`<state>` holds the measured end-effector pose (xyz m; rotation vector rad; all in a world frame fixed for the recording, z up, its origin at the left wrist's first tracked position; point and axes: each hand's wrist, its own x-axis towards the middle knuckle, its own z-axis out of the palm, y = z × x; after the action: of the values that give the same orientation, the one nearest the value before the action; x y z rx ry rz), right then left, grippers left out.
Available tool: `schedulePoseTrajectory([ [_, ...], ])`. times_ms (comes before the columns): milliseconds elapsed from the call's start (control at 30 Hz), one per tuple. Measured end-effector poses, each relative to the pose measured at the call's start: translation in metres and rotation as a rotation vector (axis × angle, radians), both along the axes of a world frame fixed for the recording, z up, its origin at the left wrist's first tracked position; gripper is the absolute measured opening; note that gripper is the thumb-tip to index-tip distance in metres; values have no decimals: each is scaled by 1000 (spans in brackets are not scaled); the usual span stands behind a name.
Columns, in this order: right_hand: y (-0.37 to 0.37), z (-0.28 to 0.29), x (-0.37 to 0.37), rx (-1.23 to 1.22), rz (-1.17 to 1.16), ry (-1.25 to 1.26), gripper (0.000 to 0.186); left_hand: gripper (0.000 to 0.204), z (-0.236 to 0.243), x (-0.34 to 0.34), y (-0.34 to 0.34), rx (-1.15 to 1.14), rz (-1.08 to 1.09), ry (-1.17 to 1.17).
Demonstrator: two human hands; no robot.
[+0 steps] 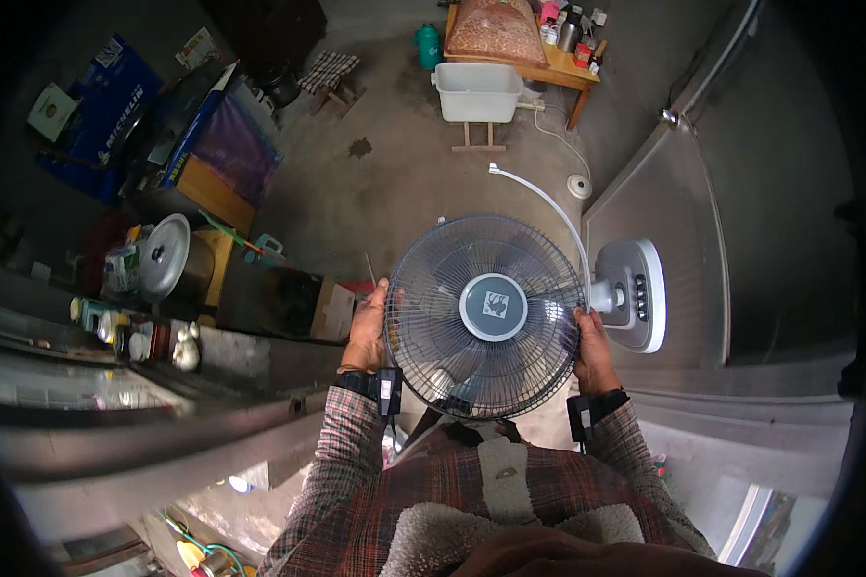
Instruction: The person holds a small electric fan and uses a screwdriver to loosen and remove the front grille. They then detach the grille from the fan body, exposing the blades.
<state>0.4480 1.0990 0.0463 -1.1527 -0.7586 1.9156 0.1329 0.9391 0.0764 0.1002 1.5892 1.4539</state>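
I hold an electric fan (423, 274) in front of my body, turned on its side. Its round wire grille faces up, with a grey-blue centre cap (494, 307). The white base with dark buttons (645, 296) points to the right. My left hand (366, 332) grips the grille's left rim, its fingers partly hidden behind the wires. On the opposite side my right hand (595, 351) is closed round the rim, close to the fan's neck. A white power cord (553, 204) arcs up from near the neck, its plug end hanging loose in the air.
Ahead, a white tub (478, 93) sits on a low stand before a wooden table (560, 69). A large lidded pot (166, 258) and jars line the left side. A grey panel (669, 221) stands at right. A checked stool (329, 75) is farther off.
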Motion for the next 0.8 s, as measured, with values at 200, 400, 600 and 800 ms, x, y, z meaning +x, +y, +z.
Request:
schedulePoseTrajectory([
  [200,141,12,-51,48,-7,30,29,55,17,-58,155,83,4,-25],
  [400,266,14,-153,48,16,52,28,42,33,-153,275,67,137,-68],
  [600,388,50,-282,93,200,128,31,43,52,-253,340,187,170,210],
  [800,462,69,-433,102,377,31,41,43,40,-382,375,58,426,33],
])
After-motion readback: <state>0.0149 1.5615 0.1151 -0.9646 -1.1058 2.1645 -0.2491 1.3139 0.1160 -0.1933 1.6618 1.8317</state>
